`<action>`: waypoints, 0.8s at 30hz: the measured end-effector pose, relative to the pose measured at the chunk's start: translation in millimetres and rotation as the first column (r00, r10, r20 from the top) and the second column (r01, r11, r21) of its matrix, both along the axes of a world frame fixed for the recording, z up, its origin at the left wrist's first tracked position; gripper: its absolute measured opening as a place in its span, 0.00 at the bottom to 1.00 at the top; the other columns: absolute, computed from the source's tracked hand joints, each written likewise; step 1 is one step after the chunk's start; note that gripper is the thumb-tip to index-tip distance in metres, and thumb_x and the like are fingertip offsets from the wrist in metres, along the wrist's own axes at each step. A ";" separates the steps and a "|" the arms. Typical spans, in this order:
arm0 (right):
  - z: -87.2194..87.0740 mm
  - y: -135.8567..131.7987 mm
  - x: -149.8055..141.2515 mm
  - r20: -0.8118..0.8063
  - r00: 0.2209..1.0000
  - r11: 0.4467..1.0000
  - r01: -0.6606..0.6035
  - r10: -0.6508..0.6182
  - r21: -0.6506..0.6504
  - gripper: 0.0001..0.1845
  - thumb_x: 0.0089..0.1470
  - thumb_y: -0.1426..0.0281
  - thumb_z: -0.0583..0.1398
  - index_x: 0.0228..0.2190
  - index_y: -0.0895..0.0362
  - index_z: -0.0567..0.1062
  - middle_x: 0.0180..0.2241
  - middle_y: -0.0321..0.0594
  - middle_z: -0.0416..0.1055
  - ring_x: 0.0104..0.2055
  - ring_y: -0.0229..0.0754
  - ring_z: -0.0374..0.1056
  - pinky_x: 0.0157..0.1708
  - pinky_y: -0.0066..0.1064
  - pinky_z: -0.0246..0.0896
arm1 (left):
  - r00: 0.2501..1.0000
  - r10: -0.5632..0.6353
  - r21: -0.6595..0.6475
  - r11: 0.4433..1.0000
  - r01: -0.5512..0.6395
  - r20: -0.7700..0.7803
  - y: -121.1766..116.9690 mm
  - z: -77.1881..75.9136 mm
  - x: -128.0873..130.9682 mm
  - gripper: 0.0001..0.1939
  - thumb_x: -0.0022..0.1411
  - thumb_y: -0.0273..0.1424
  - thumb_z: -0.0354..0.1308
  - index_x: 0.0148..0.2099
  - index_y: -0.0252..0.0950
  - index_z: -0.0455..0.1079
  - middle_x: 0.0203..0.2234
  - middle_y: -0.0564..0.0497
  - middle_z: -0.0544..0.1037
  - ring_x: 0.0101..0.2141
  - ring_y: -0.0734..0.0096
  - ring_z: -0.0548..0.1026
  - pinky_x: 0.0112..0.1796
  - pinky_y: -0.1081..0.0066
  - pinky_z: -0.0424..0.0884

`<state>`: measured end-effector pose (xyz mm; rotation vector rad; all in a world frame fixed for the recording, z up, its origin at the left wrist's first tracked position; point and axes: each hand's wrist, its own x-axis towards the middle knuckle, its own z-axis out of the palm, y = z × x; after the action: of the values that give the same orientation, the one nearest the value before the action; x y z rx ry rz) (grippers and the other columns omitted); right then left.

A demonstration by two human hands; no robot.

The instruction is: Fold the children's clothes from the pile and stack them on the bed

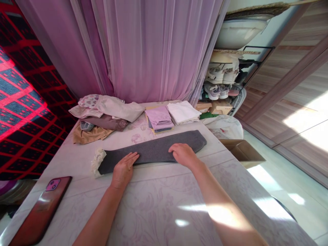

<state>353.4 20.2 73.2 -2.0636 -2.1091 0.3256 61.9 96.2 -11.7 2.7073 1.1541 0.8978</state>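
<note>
A pair of dark grey leggings (pixel 151 148) lies folded lengthwise into a long strip across the table. A cream ruffled trim (pixel 98 162) edges its left end. My left hand (pixel 125 169) rests on the near edge towards the left, fingers stretched out flat on the cloth. Further right, my right hand (pixel 183 153) is on the strip with its fingers curled in at the near edge, seemingly gripping the cloth; its thumb is mostly hidden.
Behind the strip are a folded lilac stack (pixel 159 118), folded white cloth (pixel 183 112) and a loose clothes pile (pixel 102 112). A phone (pixel 42 212) lies at the table's left edge. An open box (pixel 243 150) and a shoe rack (pixel 228 83) stand to the right.
</note>
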 end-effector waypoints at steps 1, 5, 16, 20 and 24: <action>4.8 12.6 -7.2 0.014 1.000 1.000 -0.009 0.008 0.025 0.20 0.55 0.78 0.52 0.41 0.51 0.79 0.46 0.39 0.77 0.49 0.42 0.71 0.51 0.35 0.60 | 1.000 -0.005 0.000 1.000 0.005 0.002 0.0 -1.3 0.1 0.26 0.59 0.19 0.43 0.50 0.41 0.76 0.48 0.53 0.80 0.51 0.68 0.76 0.53 0.64 0.73; 11.2 65.0 -38.5 0.047 0.993 0.993 -0.109 0.107 0.046 0.17 0.60 0.71 0.54 0.48 0.52 0.76 0.52 0.40 0.74 0.54 0.44 0.67 0.54 0.35 0.57 | 1.000 -0.026 -0.011 1.000 0.026 -0.017 -1.1 -3.6 -0.8 0.29 0.56 0.17 0.43 0.51 0.42 0.76 0.49 0.54 0.79 0.52 0.68 0.75 0.54 0.64 0.72; 3.5 109.2 -52.3 0.110 0.969 0.967 -0.200 0.219 -0.158 0.14 0.49 0.72 0.62 0.39 0.50 0.79 0.41 0.38 0.78 0.44 0.44 0.71 0.39 0.29 0.60 | 0.997 -0.074 -0.123 0.989 0.077 0.031 -2.4 3.0 -3.0 0.26 0.56 0.19 0.46 0.53 0.39 0.74 0.48 0.51 0.80 0.53 0.64 0.74 0.54 0.60 0.72; 9.3 119.1 -49.4 0.083 0.961 0.940 -0.239 0.265 -0.242 0.12 0.46 0.68 0.65 0.36 0.50 0.79 0.36 0.36 0.78 0.37 0.42 0.72 0.31 0.27 0.59 | 0.994 -0.107 -0.134 0.985 0.111 0.039 -4.9 6.3 -5.1 0.19 0.62 0.28 0.51 0.53 0.39 0.74 0.48 0.49 0.80 0.54 0.60 0.74 0.54 0.57 0.72; 17.5 129.9 -46.7 -0.062 0.968 0.901 -0.249 0.243 -0.354 0.14 0.53 0.56 0.60 0.28 0.52 0.80 0.33 0.37 0.78 0.35 0.42 0.72 0.32 0.28 0.61 | 0.993 -0.119 -0.115 0.986 0.120 0.018 -9.1 8.3 -4.9 0.18 0.65 0.34 0.52 0.54 0.40 0.74 0.51 0.47 0.78 0.55 0.57 0.72 0.55 0.54 0.70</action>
<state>306.8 150.1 90.7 -1.9501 -2.4574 0.8193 57.0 87.1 -3.4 2.6423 0.9968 0.8013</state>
